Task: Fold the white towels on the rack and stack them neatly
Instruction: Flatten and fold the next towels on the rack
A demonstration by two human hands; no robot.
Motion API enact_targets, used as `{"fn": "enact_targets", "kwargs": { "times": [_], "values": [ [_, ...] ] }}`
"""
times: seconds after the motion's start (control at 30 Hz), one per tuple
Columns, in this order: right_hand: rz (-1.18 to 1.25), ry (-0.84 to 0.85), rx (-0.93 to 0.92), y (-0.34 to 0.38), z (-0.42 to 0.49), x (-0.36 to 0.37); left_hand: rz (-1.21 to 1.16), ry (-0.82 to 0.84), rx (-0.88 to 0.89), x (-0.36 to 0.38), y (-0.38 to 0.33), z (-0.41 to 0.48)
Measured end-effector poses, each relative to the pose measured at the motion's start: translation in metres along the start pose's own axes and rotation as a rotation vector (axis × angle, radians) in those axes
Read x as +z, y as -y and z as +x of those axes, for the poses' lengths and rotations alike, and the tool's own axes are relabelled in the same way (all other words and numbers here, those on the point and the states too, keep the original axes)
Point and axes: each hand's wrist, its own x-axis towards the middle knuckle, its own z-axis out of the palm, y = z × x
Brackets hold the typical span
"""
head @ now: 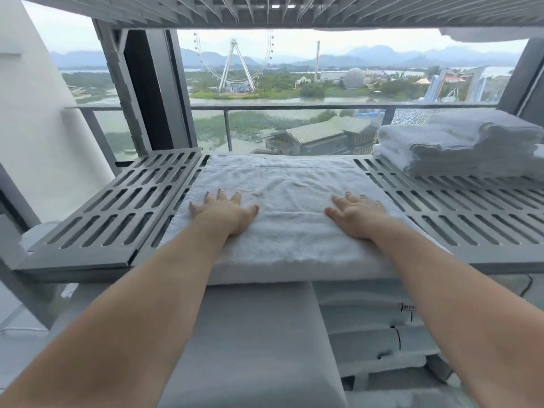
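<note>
Pressing flat is where you are now: your left hand (224,212) and your right hand (357,213) both lie palm down, fingers spread and straight, on the white towel (282,201) spread across the middle of the slatted grey rack shelf (117,201). Neither hand grasps anything; they only rest on the cloth. The towel looks already doubled, its near edge hanging just over the shelf's front lip and its far edge reaching the back of the shelf. Well apart on the right end of the same shelf sits a stack of folded white towels (459,142), and more folded linen (368,334) shows on the level below.

You seem to be smoothing between folds. Next, you will likely need to pinch one side edge, carry it across to meet the other, square the corners, then lift the bundle onto the stack at right with its edges aligned.
</note>
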Motion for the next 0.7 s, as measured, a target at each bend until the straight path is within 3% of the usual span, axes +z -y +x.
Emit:
{"fn": "enact_targets", "kwargs": {
  "times": [0.07, 0.13, 0.23, 0.33, 0.5, 0.7],
  "values": [
    [0.013, -0.006, 0.062, -0.010, -0.008, -0.004, -0.009, -0.009, -0.011, -0.001, 0.001, -0.018],
    [0.049, -0.040, 0.044, -0.011, -0.019, -0.006, -0.062, -0.022, 0.107, -0.001, -0.008, -0.037],
    [0.164, -0.126, -0.157, 0.005, -0.047, 0.001, -0.150, -0.044, 0.317, 0.009, -0.026, -0.068],
    [0.241, -0.166, -0.331, 0.021, -0.078, 0.014, -0.081, -0.086, 0.392, 0.024, -0.034, -0.093],
    [0.063, -0.271, -0.423, 0.017, -0.114, 0.026, -0.023, -0.119, 0.448, 0.034, -0.025, -0.115],
    [-0.194, -0.324, -0.492, -0.001, -0.136, 0.042, 0.045, -0.305, 0.510, 0.052, -0.009, -0.126]
  ]
}}
